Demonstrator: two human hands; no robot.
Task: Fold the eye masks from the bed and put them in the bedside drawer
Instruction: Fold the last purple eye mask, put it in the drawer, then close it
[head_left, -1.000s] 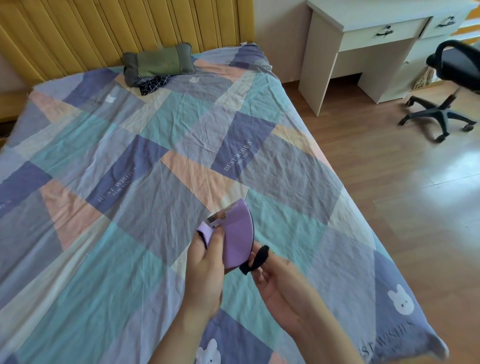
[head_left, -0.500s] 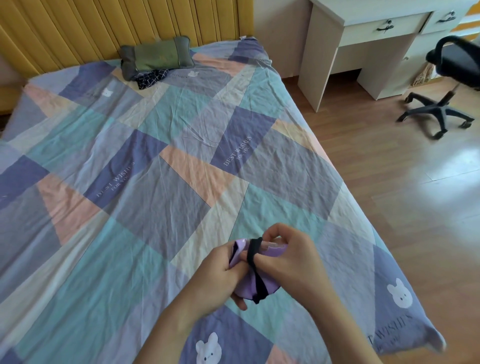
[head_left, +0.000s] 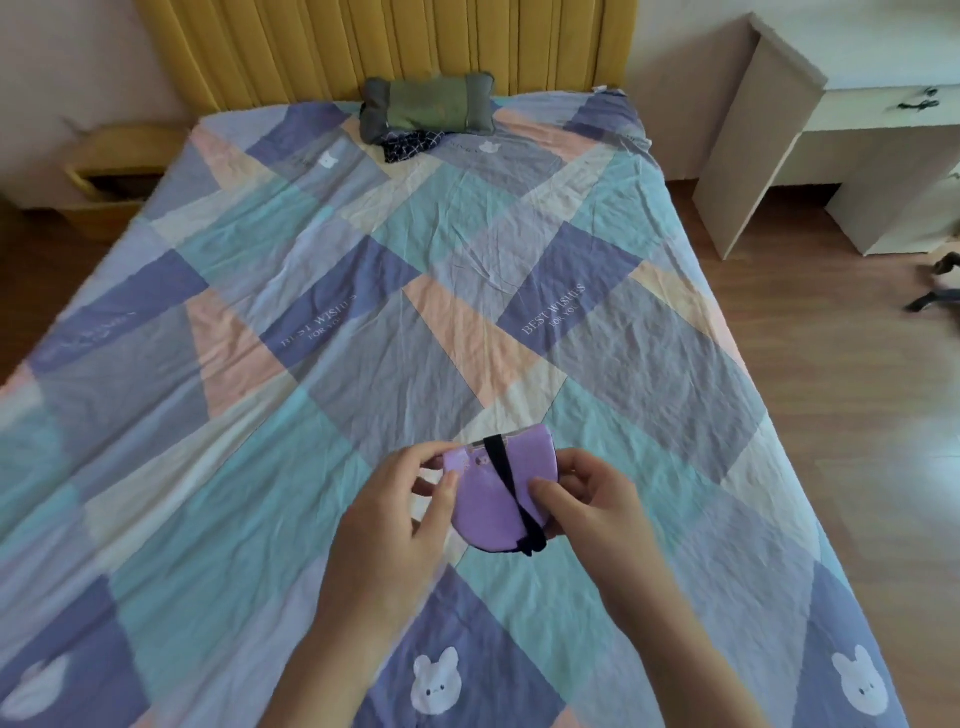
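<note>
Left hand (head_left: 395, 499) and right hand (head_left: 587, 499) pinch the folded mask (head_left: 493, 493) above the bed (head_left: 467, 312); loose strap (head_left: 511, 493) could slip, letting the fold spring open.

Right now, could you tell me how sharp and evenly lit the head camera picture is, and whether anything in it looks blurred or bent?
Head view: soft, even daylight, no hard shadows or glare. The purple eye mask and both hands, left hand and right hand, are fairly sharp. The chair base at the right edge is smeared. Wide-angle bending curves the bed edges and tilts the white desk.
</note>
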